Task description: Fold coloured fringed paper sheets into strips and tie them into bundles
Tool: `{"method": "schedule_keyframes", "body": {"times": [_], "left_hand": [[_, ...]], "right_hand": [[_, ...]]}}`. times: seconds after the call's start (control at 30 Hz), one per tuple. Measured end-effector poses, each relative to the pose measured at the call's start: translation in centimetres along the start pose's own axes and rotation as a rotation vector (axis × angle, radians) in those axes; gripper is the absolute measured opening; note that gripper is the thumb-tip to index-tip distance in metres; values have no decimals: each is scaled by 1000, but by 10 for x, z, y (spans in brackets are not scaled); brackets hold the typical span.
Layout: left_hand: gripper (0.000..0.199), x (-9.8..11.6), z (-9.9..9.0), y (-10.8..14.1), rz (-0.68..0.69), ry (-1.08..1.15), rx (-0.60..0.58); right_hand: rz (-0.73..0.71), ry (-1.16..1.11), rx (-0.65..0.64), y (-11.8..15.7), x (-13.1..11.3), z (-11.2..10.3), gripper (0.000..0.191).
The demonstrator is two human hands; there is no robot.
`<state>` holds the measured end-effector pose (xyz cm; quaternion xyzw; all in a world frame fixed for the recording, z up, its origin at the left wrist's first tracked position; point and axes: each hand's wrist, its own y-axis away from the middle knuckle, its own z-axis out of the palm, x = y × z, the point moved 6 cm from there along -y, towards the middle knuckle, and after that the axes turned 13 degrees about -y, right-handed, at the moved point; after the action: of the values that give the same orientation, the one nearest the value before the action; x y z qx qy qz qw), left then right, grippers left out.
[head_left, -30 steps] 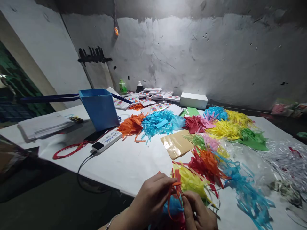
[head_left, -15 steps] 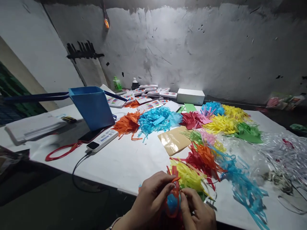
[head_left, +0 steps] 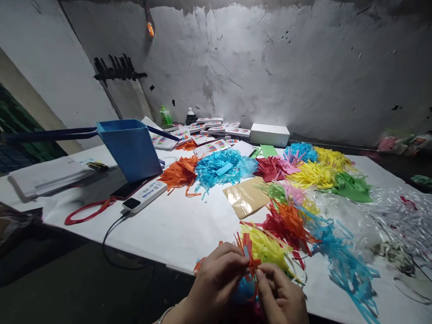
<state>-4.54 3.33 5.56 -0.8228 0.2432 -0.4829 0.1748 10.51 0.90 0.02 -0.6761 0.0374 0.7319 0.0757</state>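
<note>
At the table's front edge, my left hand (head_left: 218, 281) pinches orange-red paper strips (head_left: 252, 264) between thumb and fingers. My right hand (head_left: 281, 290) is closed close beside it, its thumb and forefinger on the lower right end of the same strips. Blue paper (head_left: 245, 290) and more red strips show below and between the hands, partly hidden by them. A yellow tassel bunch (head_left: 265, 247) lies just beyond my fingers. Red and orange bunches (head_left: 286, 225) are behind it, and blue strips (head_left: 351, 265) trail to the right.
A blue open container (head_left: 131, 150) stands at the left, near a white power bank (head_left: 145, 197) with a black cable. A brown envelope (head_left: 246, 198) lies mid-table. Flat printed boxes (head_left: 209, 130) and a white box (head_left: 269, 135) are at the back. Silvery strips (head_left: 401, 225) cover the right side.
The orange-red strips between my hands have shifted and now spread wider at my fingertips. My left fingers have curled over more, and my right hand has moved slightly right.
</note>
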Motion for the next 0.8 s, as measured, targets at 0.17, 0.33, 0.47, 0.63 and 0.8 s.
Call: {"method": "schedule_keyframes", "body": {"times": [0.17,0.33,0.47,0.63,0.8], "left_hand": [[7,2,6,4,81,13,-21],[15,0,8,0,14,54,-147],[20,-2,4,-10,-59,47,-131],[27,-10,1,-21,-79,100,-7],[28,-41,-42,-58,-490,433,348]], "right_hand": [[160,-331,-58,-5,5,6,60],[-91,-71,-52,-11,-9,0,37],[-364,117,-54,-9,-20,4,31],[-558,253,-159,-13,-32,16,25],[-815,680,-219,-35,-47,16,23]]}}
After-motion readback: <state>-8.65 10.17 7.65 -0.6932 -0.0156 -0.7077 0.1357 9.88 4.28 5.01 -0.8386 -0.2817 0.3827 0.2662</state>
